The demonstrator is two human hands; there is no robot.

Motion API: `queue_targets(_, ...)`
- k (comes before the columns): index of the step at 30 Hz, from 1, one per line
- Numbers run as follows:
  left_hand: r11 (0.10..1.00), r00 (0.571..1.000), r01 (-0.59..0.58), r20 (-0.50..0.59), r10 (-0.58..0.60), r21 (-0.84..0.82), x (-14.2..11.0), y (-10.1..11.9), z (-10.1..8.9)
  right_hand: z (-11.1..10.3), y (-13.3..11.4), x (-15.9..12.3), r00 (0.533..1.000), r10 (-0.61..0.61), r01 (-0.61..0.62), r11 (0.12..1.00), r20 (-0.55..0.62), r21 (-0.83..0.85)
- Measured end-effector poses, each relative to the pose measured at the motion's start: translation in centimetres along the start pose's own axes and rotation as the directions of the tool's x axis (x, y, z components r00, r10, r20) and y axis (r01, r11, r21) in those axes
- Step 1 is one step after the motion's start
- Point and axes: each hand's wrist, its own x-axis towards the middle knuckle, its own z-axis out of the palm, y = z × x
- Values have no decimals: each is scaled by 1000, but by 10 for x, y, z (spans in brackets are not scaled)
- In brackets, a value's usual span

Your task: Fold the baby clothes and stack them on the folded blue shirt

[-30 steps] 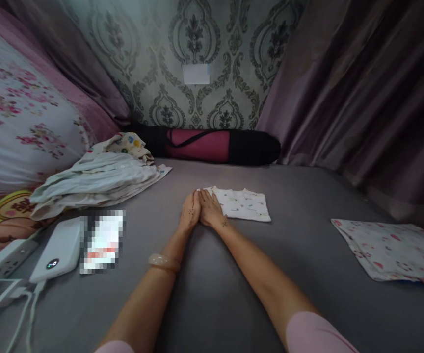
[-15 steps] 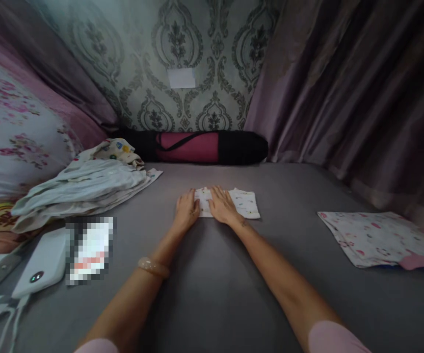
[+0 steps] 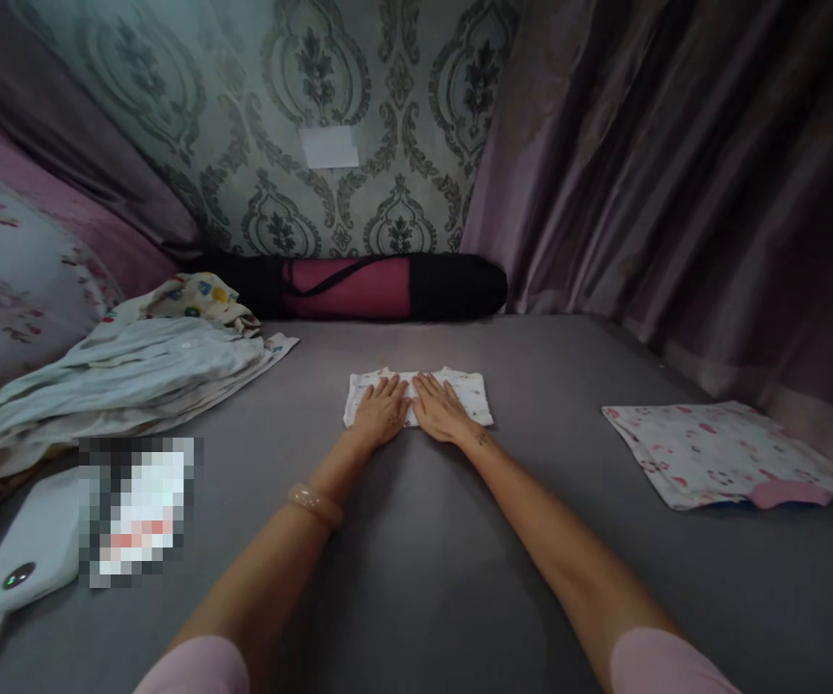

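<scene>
A white cloth garment (image 3: 470, 389) with small printed figures lies folded into a flat rectangle on the grey sheet. My left hand (image 3: 382, 409) rests flat on its left half, fingers stretched out and pointing away from me. Beside it, my right hand (image 3: 440, 405) presses flat on the middle of the garment, its fingers also extended. The two hands are close together but apart. Neither grips the cloth, and parts of it are hidden beneath them.
At left lies a heap of pale clothes (image 3: 127, 371), with a white power bank (image 3: 37, 540) and a blurred-out item nearer me. A folded printed cloth pile (image 3: 720, 453) lies at right. Along the wall stretches a black and dark-pink roll bag (image 3: 348, 287).
My left hand has moved from the garment's left edge onto its top, closer to my right hand. The view has turned slightly to the right.
</scene>
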Motion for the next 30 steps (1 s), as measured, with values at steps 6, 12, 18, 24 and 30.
queue_targets(6, 997, 998, 69, -14, -68, 30, 0, -10, 0, -6, 9, -7, 997, 67, -68, 997, -27, -42)
queue_targets(12, 996, 996, 85, 6, -85, 39, 1, -17, -2, -8, 20, -9, 994, 109, -110, 992, -30, -62)
queue_targets(18, 993, 991, 120, 55, -120, 4, 2, -28, -3, -16, 32, -12, 989, 147, -147, 987, -9, -68)
queue_targets(24, 989, 984, 139, 116, -133, -45, 3, -44, -4, -21, 51, -15, 980, 197, -194, 976, 23, -101)
queue_targets(30, 994, 996, 56, 68, -49, -98, 28, -69, -15, -36, 81, 4, 981, 193, -193, 976, -15, -96)
